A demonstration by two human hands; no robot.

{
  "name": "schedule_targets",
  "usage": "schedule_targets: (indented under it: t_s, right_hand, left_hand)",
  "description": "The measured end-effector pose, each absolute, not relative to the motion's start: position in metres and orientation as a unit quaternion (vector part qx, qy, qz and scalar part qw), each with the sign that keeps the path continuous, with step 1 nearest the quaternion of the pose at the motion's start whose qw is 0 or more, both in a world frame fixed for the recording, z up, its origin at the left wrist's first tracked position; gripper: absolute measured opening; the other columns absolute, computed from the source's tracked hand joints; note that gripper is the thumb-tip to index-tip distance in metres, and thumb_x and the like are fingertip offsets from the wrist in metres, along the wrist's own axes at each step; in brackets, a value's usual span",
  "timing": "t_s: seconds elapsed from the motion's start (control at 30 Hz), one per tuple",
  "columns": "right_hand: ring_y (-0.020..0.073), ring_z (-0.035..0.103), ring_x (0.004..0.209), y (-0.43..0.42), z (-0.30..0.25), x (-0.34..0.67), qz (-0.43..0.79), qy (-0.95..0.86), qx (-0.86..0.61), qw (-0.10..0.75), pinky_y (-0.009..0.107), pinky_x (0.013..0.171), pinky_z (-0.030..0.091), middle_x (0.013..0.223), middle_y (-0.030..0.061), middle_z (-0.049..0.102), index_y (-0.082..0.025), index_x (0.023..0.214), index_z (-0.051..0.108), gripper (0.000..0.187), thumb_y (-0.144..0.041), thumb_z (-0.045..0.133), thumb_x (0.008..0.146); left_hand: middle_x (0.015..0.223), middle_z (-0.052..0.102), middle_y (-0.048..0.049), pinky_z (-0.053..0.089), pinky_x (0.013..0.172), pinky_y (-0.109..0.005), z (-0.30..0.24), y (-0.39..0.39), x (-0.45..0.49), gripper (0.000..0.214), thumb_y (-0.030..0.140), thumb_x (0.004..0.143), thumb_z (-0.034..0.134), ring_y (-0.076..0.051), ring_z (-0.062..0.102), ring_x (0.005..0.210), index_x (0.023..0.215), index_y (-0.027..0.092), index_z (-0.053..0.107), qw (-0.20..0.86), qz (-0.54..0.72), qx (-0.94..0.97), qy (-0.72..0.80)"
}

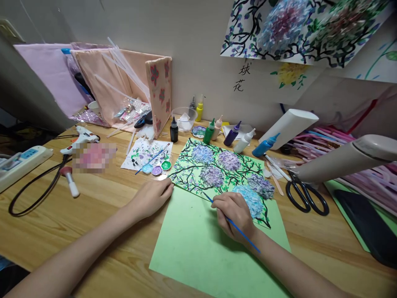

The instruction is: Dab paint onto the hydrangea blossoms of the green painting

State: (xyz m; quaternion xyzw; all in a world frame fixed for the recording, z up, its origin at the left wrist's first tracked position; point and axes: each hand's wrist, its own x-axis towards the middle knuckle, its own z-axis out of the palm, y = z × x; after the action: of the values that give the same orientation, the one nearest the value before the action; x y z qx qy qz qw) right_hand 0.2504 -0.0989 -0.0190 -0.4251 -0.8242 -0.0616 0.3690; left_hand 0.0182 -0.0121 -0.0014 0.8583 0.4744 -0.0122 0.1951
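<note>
Paintbrush (243, 235) sits gripped by the fingers of my right hand (234, 213), tip at the painting (221, 176); my left hand (154, 198) lies by its corner, grip unclear to me

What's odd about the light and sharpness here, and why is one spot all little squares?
Head view: a soft shadow lies beside the right hand on the green sheet; head view: the painted picture looks fairly clear, the artwork on the wall softer; head view: coarse squares hide a pinkish item, reason not shown.
</note>
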Motion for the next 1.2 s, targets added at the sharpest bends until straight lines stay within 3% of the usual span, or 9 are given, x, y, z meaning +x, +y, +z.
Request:
schedule_targets:
  t_s: [1.2]
  right_hand:
    - [0.0176, 0.049, 0.076, -0.0968, -0.0271, 0.2550, 0.012, -0.805, -0.457, 0.380, 0.032, 0.067, 0.037, 0.075, 0.0040, 0.059, -0.019, 0.087, 0.047, 0.015, -0.007, 0.041, 0.080]
  left_hand:
    - [0.077, 0.061, -0.0020, 0.029, 0.058, -0.025, -0.0004, -0.0106, 0.0203, 0.027, 0.034, 0.091, 0.027, -0.017, 0.055, 0.070, 0.078, 0.020, 0.047, 0.202, -0.015, 0.862, 0.465]
